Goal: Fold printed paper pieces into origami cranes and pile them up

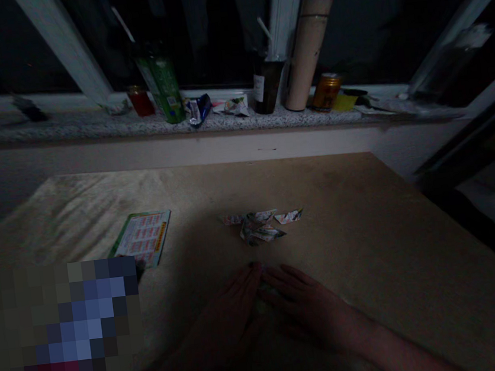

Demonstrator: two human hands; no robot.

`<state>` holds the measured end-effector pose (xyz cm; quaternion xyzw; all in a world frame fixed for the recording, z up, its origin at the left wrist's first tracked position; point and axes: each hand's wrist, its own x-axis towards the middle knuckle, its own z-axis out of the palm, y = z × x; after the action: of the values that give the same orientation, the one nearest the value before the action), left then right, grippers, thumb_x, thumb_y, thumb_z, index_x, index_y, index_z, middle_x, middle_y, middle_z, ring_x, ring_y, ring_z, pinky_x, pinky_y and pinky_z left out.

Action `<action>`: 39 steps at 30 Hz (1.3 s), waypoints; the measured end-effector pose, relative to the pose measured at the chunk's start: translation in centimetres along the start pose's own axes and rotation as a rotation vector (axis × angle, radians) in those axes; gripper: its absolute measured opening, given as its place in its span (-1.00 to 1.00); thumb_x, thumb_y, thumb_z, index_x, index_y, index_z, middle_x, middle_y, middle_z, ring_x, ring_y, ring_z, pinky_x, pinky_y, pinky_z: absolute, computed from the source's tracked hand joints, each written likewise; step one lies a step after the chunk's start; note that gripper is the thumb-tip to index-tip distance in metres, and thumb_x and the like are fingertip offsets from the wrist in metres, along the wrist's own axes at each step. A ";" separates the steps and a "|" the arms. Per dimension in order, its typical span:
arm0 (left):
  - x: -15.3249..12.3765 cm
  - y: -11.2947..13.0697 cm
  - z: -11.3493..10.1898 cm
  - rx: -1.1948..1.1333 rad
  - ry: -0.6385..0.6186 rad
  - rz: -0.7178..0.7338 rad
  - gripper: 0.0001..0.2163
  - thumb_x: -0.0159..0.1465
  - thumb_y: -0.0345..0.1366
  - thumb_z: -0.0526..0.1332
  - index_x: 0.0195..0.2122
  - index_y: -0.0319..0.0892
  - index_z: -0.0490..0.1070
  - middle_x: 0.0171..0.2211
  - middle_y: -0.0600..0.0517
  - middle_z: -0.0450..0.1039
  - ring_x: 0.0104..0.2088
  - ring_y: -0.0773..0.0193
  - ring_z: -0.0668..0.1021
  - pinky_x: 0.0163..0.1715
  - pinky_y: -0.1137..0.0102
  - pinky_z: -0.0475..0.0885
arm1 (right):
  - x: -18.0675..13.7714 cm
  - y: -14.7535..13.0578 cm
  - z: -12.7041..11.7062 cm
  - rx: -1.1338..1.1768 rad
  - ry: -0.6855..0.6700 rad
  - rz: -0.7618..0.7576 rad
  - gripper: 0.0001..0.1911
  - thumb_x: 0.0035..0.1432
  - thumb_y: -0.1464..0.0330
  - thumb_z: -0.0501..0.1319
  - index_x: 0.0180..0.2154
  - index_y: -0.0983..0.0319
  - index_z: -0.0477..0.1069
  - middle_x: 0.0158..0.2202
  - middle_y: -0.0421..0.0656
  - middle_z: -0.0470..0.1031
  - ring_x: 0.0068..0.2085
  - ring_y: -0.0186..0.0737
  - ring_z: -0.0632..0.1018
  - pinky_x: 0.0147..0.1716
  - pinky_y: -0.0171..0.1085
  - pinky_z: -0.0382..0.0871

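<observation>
My left hand (238,300) lies on the brown table (361,244), fingers stretched forward and close together. Opposite it, my right hand (305,298) rests with its fingers slightly spread, and the fingertips of both hands nearly meet. Something small and pale (262,269) shows faintly between the fingertips; it is too dark to make out, and whatever lies under the palms is hidden. Just beyond the hands sit several folded pieces of printed paper (259,229), pointed in shape, one small strip (290,216) at their right.
Left of the papers lies a printed card (143,236) with a calendar-like grid. Behind the table, a stone windowsill (222,123) carries a green container (162,85), a dark cup (267,88), a tall pinkish tube (307,53) and a gold can (326,92). Pixelation covers the lower left.
</observation>
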<state>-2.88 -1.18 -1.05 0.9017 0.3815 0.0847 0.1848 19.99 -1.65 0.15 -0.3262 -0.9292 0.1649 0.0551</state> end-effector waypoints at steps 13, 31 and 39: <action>-0.6 -0.2 -1.3 0.125 -0.153 0.183 -0.22 0.21 0.01 0.07 0.29 -0.22 -0.34 0.31 -0.10 -0.31 0.26 0.00 -0.09 0.20 0.11 -0.14 | 0.0 0.0 -0.4 0.018 -0.024 0.005 -0.45 0.27 0.18 -0.03 0.24 0.13 -0.08 0.30 -0.09 -0.13 0.27 -0.16 -0.04 0.23 -0.05 -0.18; -2.0 -1.7 -0.1 0.145 -0.214 0.238 -0.28 0.22 -0.02 0.07 0.28 -0.25 -0.20 0.28 -0.15 -0.14 0.24 0.02 0.04 0.19 0.12 -0.06 | 0.1 0.0 -0.2 0.032 0.003 0.029 -0.44 0.27 0.22 -0.01 0.25 0.08 -0.13 0.29 -0.18 -0.08 0.27 -0.23 -0.01 0.23 -0.09 -0.17; -2.2 -1.7 0.1 0.226 -0.145 0.281 -0.27 0.20 0.03 0.05 0.28 -0.26 -0.19 0.28 -0.15 -0.13 0.23 0.03 0.07 0.20 0.11 -0.10 | 0.1 0.0 -0.3 0.056 0.001 0.029 -0.39 0.24 0.26 0.02 0.25 0.11 -0.15 0.29 -0.16 -0.08 0.27 -0.21 -0.02 0.23 -0.08 -0.16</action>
<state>-5.49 -1.67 -1.87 0.9648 0.2447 0.0011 0.0959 20.00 -1.50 0.39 -0.3381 -0.9193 0.1915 0.0622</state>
